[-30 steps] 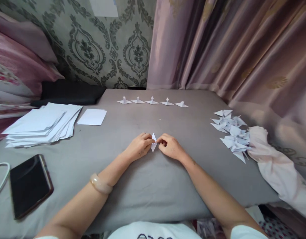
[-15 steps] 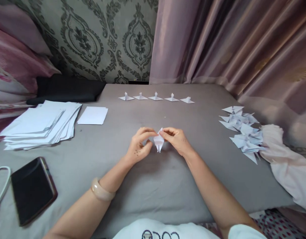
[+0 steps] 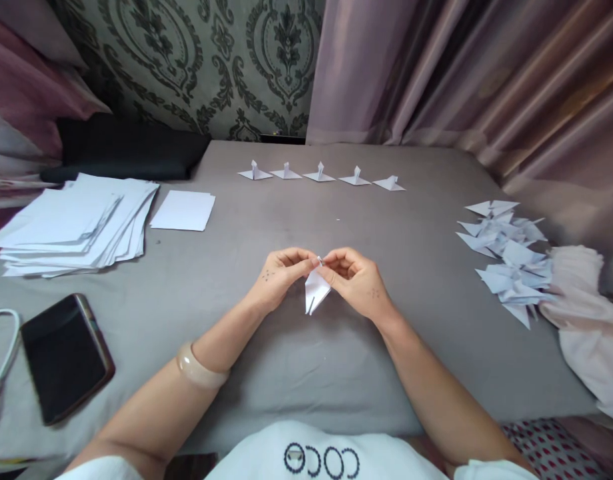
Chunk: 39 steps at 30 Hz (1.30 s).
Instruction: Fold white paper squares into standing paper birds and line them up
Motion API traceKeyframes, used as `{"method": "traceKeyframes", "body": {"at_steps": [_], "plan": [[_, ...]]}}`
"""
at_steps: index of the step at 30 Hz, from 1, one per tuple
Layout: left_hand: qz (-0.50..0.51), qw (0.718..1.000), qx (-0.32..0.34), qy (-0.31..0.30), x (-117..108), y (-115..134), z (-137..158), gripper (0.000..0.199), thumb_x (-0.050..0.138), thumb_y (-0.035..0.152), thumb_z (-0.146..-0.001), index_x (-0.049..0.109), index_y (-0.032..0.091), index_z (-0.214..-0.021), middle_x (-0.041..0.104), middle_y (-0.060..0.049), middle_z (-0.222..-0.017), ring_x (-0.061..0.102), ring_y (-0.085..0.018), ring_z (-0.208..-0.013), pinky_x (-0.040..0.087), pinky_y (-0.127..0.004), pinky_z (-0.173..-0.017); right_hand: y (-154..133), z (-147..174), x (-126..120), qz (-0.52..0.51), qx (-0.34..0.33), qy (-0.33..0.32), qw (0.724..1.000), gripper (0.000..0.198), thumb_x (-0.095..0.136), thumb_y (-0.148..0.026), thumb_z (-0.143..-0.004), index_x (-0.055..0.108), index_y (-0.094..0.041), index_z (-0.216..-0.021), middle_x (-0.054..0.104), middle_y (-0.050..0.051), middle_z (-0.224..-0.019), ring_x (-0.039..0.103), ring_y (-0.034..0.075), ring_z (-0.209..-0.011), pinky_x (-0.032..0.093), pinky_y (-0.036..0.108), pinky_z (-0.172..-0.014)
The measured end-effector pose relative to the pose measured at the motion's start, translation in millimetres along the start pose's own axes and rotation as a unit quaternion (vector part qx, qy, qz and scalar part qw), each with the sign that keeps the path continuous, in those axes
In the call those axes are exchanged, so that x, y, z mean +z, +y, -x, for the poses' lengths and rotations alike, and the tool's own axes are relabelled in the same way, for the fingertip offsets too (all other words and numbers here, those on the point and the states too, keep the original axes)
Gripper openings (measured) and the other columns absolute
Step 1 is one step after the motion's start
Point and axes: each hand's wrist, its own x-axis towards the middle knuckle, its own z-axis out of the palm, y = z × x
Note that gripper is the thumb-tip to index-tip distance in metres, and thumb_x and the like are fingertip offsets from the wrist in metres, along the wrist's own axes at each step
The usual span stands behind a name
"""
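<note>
A small white folded-paper piece (image 3: 316, 292), shaped like a kite with a split lower tip, is held above the grey cloth in front of my chest. My left hand (image 3: 282, 277) pinches its upper end from the left, thumb and index finger together. From the right, my right hand (image 3: 355, 280) grips the same upper end, its thumb lying over the paper's edge. Both sets of fingertips nearly meet there and hide part of the top fold. The split tip hangs down toward me.
Beyond my hands stands a row of several folded paper cranes (image 3: 320, 173). More folded paper pieces (image 3: 516, 257) lie heaped at right, beside a pale cloth (image 3: 581, 287). At left are stacked paper sheets (image 3: 76, 223), a square paper pad (image 3: 183, 211), a phone (image 3: 66, 357) and a white cable (image 3: 6, 353).
My left hand has closed from loosely spread fingers into a pinch on the paper's top. The paper has tilted, its split tip swinging left. The camera view has shifted slightly.
</note>
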Motion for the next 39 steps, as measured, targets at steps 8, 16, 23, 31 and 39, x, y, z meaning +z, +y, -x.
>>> {"method": "traceKeyframes", "body": {"at_steps": [8, 16, 23, 31, 39], "plan": [[0.029, 0.999, -0.028, -0.035, 0.5, -0.2, 0.4, 0.018, 0.076, 0.033, -0.070, 0.071, 0.016, -0.071, 0.063, 0.000, -0.064, 0.053, -0.010, -0.059, 0.042, -0.023, -0.058, -1.9, 2.7, -4.2, 0.068, -0.053, 0.015, 0.996, 0.010, 0.064, -0.029, -0.081, 0.068, -0.022, -0.086, 0.070, 0.002, -0.077, 0.065, 0.015, -0.070, 0.052, 0.029, -0.067], [-0.005, 0.998, -0.038, -0.044, 0.5, -2.1, 0.5, 0.017, 0.075, 0.031, -0.070, 0.070, 0.015, -0.069, 0.064, -0.001, -0.064, 0.055, -0.010, -0.058, 0.043, -0.023, -0.058, -4.0, 5.5, -6.2, 0.198, -0.109, 0.021, 0.974, 0.009, 0.057, -0.026, -0.082, 0.066, -0.023, -0.080, 0.066, -0.001, -0.069, 0.059, 0.013, -0.061, 0.048, 0.026, -0.061], [0.016, 0.994, -0.065, -0.090, -0.3, -0.6, 0.6, 0.017, 0.075, 0.030, -0.069, 0.070, 0.014, -0.069, 0.061, 0.000, -0.061, 0.053, -0.009, -0.055, 0.039, -0.022, -0.053, -2.6, 4.9, -10.9, 0.324, -0.174, -0.007, 0.930, 0.009, 0.049, -0.021, -0.085, 0.058, -0.023, -0.086, 0.064, 0.001, -0.078, 0.058, 0.013, -0.070, 0.046, 0.026, -0.071], [0.095, 0.989, -0.096, -0.058, -1.1, 0.3, -2.5, 0.016, 0.077, 0.027, -0.065, 0.068, 0.014, -0.069, 0.060, 0.001, -0.061, 0.052, -0.008, -0.053, 0.039, -0.020, -0.051, 6.9, -10.4, -26.5, 0.246, -0.131, 0.238, 0.930, 0.007, 0.052, -0.025, -0.082, 0.056, -0.020, -0.083, 0.062, 0.002, -0.074, 0.058, 0.013, -0.062, 0.048, 0.028, -0.062], [0.094, 0.987, -0.087, 0.094, -7.9, -0.7, -13.3, 0.024, 0.080, 0.029, -0.061, 0.066, 0.013, -0.070, 0.056, 0.002, -0.058, 0.050, -0.006, -0.051, 0.037, -0.018, -0.048, 8.8, -8.2, -22.9, 0.108, -0.061, -0.003, 0.992, 0.035, 0.055, -0.017, -0.076, 0.063, -0.024, -0.109, 0.070, 0.004, -0.095, 0.065, 0.015, -0.087, 0.051, 0.030, -0.077]]}}
